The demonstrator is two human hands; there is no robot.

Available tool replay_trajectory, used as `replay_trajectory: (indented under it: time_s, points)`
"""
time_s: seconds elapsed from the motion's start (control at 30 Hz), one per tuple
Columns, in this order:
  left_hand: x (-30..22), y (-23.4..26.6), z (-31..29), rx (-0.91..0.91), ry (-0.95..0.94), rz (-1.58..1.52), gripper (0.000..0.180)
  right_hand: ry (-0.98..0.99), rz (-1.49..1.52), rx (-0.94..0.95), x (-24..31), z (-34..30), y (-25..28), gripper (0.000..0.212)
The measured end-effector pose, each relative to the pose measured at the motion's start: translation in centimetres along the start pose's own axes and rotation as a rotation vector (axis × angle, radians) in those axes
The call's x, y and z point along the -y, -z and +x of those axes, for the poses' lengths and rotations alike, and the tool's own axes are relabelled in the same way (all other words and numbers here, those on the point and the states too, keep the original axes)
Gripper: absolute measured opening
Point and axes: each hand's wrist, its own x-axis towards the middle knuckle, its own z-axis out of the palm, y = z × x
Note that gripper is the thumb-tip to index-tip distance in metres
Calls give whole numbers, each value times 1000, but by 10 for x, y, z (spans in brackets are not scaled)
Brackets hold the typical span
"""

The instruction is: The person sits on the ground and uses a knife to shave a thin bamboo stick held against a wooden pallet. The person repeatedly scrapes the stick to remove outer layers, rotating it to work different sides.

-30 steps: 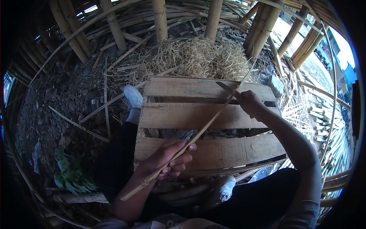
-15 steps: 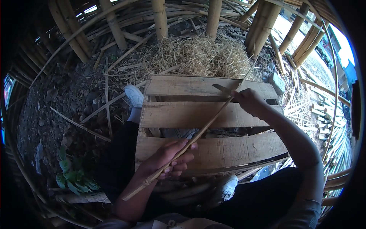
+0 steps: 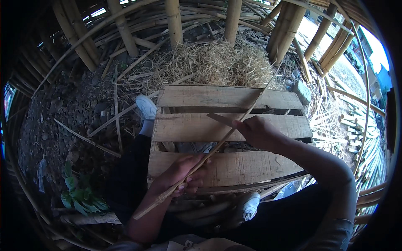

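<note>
A long thin bamboo strip (image 3: 217, 145) slants from my lower left up to the far right, over a slatted wooden crate (image 3: 188, 126). My left hand (image 3: 184, 175) is closed round the strip's near part, with its tail reaching back along my forearm. My right hand (image 3: 256, 130) is closed on a knife; the blade (image 3: 220, 120) sticks out to the left and lies against or just beside the strip. The knife's handle is hidden inside my fist. Beyond my right hand the strip runs on to a thin far end.
A heap of pale shavings (image 3: 217, 62) lies behind the crate, with bamboo posts (image 3: 174, 23) beyond it. Leafy green stems (image 3: 81, 194) are at lower left. Many cut poles (image 3: 360, 142) lie at right, near a grey block (image 3: 301, 92). My white shoe (image 3: 146, 107) stands left of the crate.
My right hand and the knife have moved along the strip, toward me and to the left. My left hand keeps its grip on the strip in nearly the same place.
</note>
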Motion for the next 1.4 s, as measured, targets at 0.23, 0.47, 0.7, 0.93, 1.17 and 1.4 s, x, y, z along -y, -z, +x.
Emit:
replay_trajectory:
  time_s: [0.23, 0.47, 0.7, 0.93, 1.17, 1.4]
  points:
    - [2, 7, -2, 127, -20, -30, 33, -147, -3, -222, -29, 11, -11, 64]
    - [-1, -10, 2, 37, -33, 41, 33, -120, 51, -130, -35, 14, -5, 64]
    - [1, 0, 2, 98, -68, -38, 30, -207, 92, -154, -39, 36, 2, 66]
    - [3, -9, 0, 70, -79, -11, 31, -181, 96, -111, -53, 43, -2, 66]
    - [1, -6, 4, 80, -67, -42, 30, -262, 126, -105, -30, 40, 4, 64]
    - [3, 3, 2, 94, -73, -119, 29, -20, 150, -140, -3, 23, -18, 61]
